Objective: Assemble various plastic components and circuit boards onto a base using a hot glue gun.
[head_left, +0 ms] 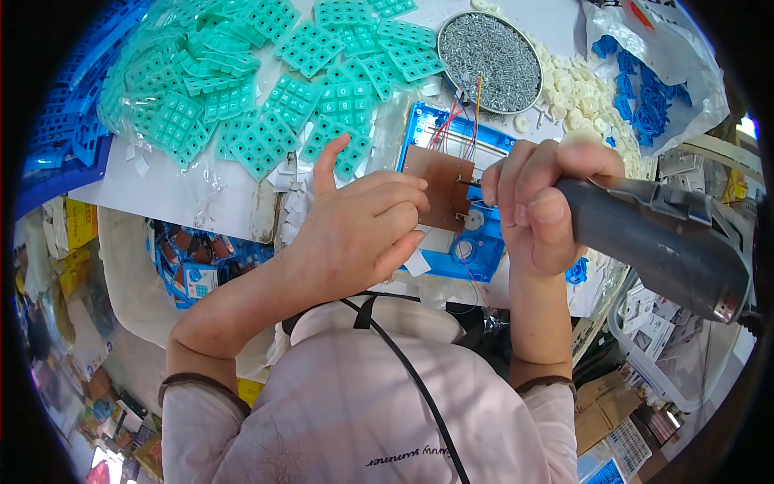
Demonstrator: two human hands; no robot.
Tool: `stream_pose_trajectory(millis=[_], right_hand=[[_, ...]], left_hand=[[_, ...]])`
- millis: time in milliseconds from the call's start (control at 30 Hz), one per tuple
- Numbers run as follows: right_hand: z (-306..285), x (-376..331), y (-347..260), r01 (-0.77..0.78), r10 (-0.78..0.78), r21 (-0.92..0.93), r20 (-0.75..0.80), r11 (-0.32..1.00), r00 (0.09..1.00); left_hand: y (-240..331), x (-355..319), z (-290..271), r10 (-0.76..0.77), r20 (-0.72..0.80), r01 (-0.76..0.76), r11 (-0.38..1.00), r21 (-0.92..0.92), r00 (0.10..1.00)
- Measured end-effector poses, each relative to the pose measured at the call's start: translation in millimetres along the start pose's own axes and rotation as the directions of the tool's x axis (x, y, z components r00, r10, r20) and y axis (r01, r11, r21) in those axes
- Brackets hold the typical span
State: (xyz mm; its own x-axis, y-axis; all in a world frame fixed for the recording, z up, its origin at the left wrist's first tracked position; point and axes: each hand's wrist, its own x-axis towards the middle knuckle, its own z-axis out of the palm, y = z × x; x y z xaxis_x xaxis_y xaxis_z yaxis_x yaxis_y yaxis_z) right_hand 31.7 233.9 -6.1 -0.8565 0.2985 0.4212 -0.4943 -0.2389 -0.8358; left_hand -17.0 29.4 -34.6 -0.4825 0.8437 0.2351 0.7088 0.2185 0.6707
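Note:
A brown circuit board (439,187) with thin coloured wires lies over a blue plastic casing (482,260) in front of me. My left hand (355,222) is at the board's left edge, its fingers curled with the tips on the board and the little finger raised. Whatever lies under those fingertips is hidden. A dark grey electric screwdriver (657,242) is gripped in my right hand (538,198), lying nearly level. Its thin bit reaches left to the board's right side, where a small metal part sits.
Turquoise rubber keypads (266,141) pile up at the far left. A round tin of screws (490,60) stands behind the casing, beside loose cream-coloured discs (576,93). A plastic bag (661,68) holds small blue parts. Left of me, a bin (133,278) contains blue casings.

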Motion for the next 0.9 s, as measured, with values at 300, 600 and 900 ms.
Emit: stream_pose_trajectory(millis=[300,600,900], right_hand=[[-3,1,2,-0.037,0.036,0.029,0.008,0.999,0.999],[5,2,-12,-0.056,0.054,0.085,0.022,0.995,0.998],[19,-11,-14,-0.128,0.103,0.182,0.139,0.975,0.985]], left_hand=[[-1,0,1,0.006,-0.001,-0.006,1.000,-0.009,1.000],[-2,1,3,0.010,-0.059,-0.010,1.000,0.008,0.998],[0,8,7,0.023,-0.158,-0.024,1.000,0.000,0.987]])
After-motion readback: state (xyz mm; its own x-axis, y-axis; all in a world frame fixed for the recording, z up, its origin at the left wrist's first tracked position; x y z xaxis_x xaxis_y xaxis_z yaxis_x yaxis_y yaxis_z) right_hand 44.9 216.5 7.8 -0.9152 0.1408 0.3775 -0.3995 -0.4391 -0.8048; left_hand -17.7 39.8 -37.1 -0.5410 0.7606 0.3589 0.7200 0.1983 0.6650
